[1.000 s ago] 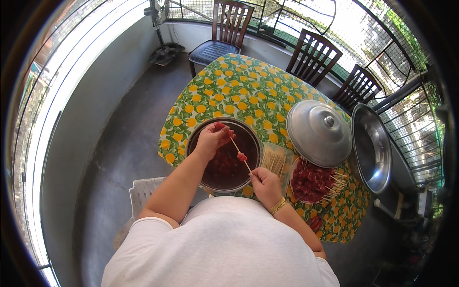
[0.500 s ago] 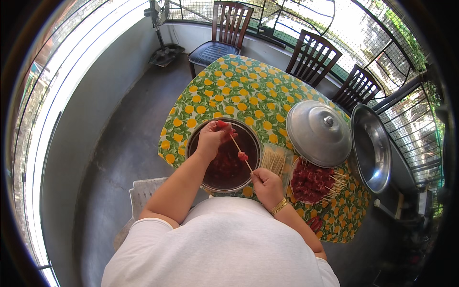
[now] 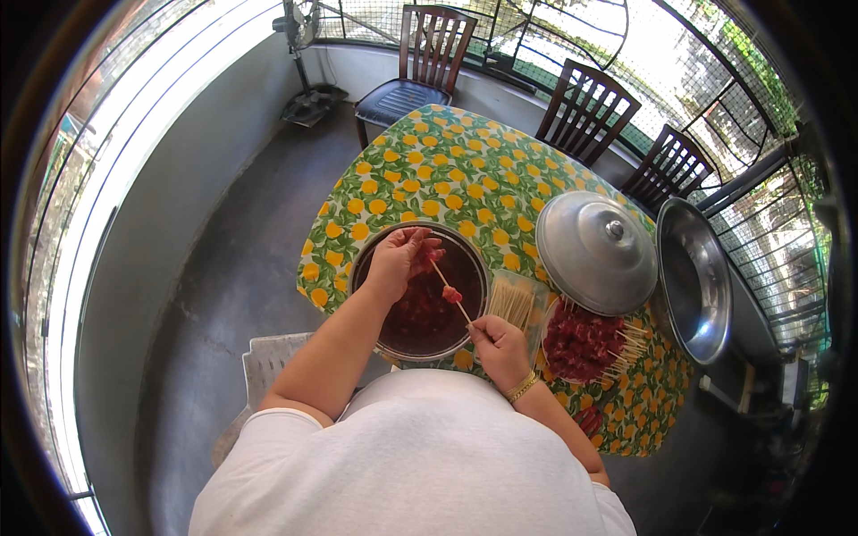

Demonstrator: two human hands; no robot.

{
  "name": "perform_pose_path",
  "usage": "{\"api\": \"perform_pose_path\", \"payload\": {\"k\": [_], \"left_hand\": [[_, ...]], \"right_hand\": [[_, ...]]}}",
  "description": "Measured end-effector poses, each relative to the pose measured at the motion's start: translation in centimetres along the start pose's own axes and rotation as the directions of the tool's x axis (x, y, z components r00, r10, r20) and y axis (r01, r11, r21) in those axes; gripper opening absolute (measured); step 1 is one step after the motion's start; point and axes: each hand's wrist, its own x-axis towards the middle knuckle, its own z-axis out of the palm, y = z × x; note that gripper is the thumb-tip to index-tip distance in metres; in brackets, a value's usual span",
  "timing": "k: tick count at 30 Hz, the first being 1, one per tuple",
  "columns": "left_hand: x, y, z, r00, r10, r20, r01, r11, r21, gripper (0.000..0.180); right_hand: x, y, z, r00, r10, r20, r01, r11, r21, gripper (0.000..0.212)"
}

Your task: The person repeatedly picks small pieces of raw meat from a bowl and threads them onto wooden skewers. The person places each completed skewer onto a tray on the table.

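Note:
Over a round metal pot (image 3: 483,308) of dark red meat, my left hand (image 3: 396,263) pinches a piece of raw meat (image 3: 426,257) at the upper end of a thin wooden skewer (image 3: 440,273). Another chunk of meat (image 3: 452,295) is threaded lower on the stick. At the pot's near right rim, my right hand (image 3: 501,348) grips the skewer's lower end between thumb and fingers. A clear container of bare wooden skewers (image 3: 512,302) sits just beyond that hand. To its right lies a heap of loaded meat skewers (image 3: 581,344), stick ends pointing right.
A domed metal lid (image 3: 597,250) rests on the lemon-patterned tablecloth (image 3: 429,170), behind the loaded skewers. A large metal basin (image 3: 693,279) stands at the right. Wooden chairs (image 3: 585,112) line the far side. A pale plastic stool (image 3: 268,362) is by my left arm.
The fingers of my left hand have shifted slightly on the meat at the skewer's upper end. My right hand keeps its grip on the lower end.

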Motion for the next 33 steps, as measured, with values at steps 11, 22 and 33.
{"api": "perform_pose_path", "payload": {"k": [11, 22, 33], "left_hand": [[0.4, 0.8, -0.4, 0.977, -0.068, 0.201, 0.029, 0.981, 0.190, 0.029], [0.1, 1.2, 0.1, 0.931, -0.214, 0.296, 0.151, 0.963, 0.224, 0.039], [-0.6, -1.1, 1.3, 0.990, -0.002, 0.143, 0.036, 0.971, -0.237, 0.037]], "right_hand": [[0.2, 0.8, -0.6, 0.998, -0.067, 0.018, 0.066, 0.996, 0.056, 0.008], [0.2, 1.3, -0.4, 0.999, -0.043, -0.006, 0.043, 0.991, 0.124, 0.007], [0.5, 1.0, 0.8, 0.997, 0.056, 0.057, -0.067, 0.973, 0.223, 0.010]]}}
